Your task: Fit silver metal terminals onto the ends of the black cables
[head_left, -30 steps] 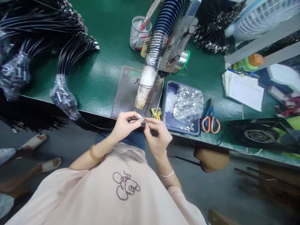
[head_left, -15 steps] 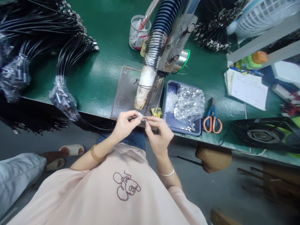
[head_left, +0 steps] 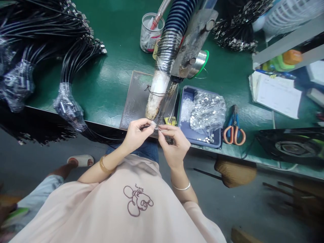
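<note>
My left hand (head_left: 138, 134) is closed in a pinch at the front edge of the bench, thumb against fingertips. Facing it, my right hand (head_left: 175, 143) pinches too, and the fingertips of both nearly meet over a tiny metallic piece. That piece is too small and too covered by fingers to name. Just beyond the fingers is the stained white end of a ribbed hose (head_left: 158, 89). Beside the hose a metal arm (head_left: 192, 47) slants down, with a thin wire hanging near it. A scrap of yellow material (head_left: 170, 120) lies close to my right fingertips.
To the right are a blue tray (head_left: 186, 133) with a bag of small metal parts, cutting pliers (head_left: 234, 126) and a black fan (head_left: 291, 146). Bundled black cables (head_left: 73, 64) lie left. A cup (head_left: 152, 33) and a wire spool (head_left: 198, 64) stand behind. Another person's foot (head_left: 81, 161) is at left.
Both hands keep their pinch with only slight finger movement. The view has shifted a little, so things on the right appear further right. The other person's legs at left have moved.
</note>
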Motion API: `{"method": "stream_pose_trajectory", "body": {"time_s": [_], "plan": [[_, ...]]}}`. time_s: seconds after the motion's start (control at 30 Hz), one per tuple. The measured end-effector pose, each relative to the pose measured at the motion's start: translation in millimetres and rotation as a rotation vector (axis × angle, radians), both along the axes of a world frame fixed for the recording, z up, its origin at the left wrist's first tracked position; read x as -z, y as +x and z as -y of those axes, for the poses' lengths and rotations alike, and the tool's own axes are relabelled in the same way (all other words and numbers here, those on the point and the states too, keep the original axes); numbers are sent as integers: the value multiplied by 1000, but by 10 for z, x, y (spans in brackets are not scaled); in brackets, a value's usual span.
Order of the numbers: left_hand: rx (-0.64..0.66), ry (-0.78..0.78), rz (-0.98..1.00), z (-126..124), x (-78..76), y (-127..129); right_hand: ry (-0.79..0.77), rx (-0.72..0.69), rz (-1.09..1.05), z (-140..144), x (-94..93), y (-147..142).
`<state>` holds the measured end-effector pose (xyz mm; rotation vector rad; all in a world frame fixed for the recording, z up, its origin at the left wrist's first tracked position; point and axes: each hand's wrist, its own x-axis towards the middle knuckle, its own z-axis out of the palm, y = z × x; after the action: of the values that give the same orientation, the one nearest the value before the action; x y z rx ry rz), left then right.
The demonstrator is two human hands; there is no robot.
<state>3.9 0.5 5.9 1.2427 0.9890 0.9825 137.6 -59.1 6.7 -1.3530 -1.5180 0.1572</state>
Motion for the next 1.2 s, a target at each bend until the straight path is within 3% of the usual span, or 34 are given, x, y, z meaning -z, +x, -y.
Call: {"method": "stream_pose_trajectory", "body": {"time_s": [0.57,0.87,1.2], "plan": [[27,-36,24,-2,56,-20,2,-31,51,23,-16,17],[31,-10,0,-7,-7,-36,23,5,111,12,-63,1],[37,38,-35,43,18,-51,80,-12,186,56,13,35]]}}
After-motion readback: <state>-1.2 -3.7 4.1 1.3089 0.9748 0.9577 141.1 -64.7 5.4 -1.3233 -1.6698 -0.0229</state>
